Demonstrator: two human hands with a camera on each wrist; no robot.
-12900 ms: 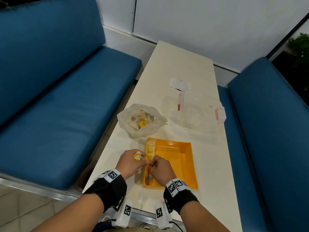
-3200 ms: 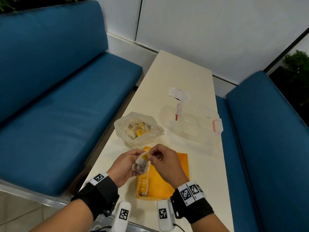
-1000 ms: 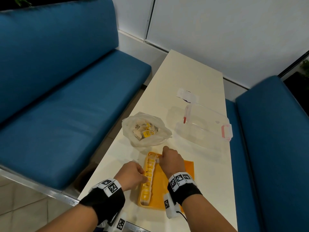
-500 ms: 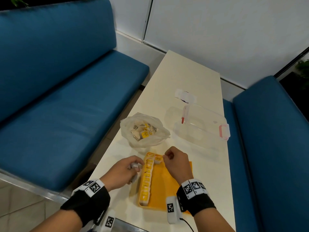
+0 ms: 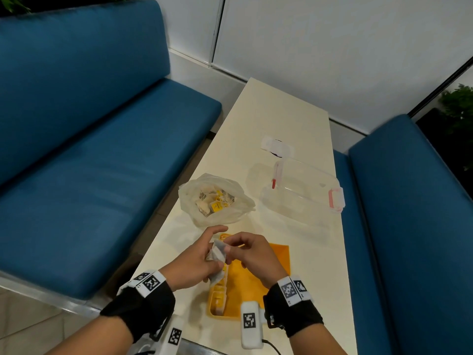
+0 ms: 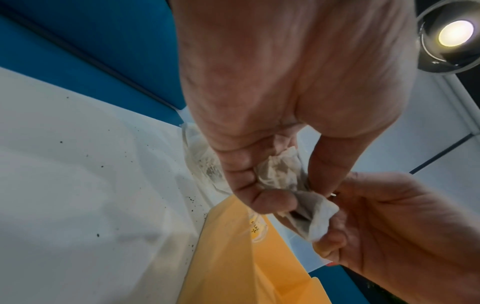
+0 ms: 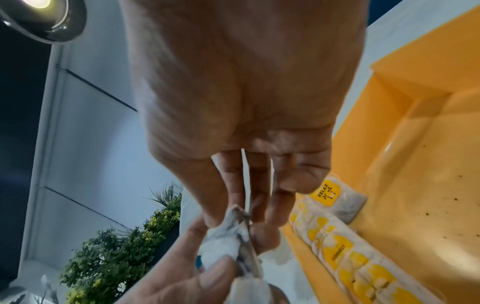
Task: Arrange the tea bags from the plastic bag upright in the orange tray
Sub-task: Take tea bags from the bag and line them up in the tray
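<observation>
We see a crumpled white tea bag [image 5: 217, 253] held in the air between both hands, just above the near left corner region of the orange tray [image 5: 258, 278]. The left hand [image 5: 190, 262] cups a small wad of tea bags in its curled fingers [image 6: 270, 200], thumb pressed on top. The right hand [image 5: 252, 254] pinches the upper edge of the same tea bag between thumb and forefinger, its other fingers loosely bent; in the right wrist view the paper is squeezed between the fingertips [image 7: 215, 214] of the two hands.

Below them, a row of tea bags [image 7: 345, 253] stands on edge along the tray's left wall, their yellow tags facing up, one reading RELAX and another CONNECT. The rest of the tray floor is bare orange with a few dark specks.

Just beyond the tray, the plastic bag [image 5: 217, 199] lies open on the cream table [image 5: 271, 119], with loose tea bags and yellow tags inside. To its right stands a clear storage box [image 5: 302, 190] with pink clasps, and past that a small white wrapper [image 5: 276, 148]. Blue benches [image 5: 89, 149] flank the table on both sides.
</observation>
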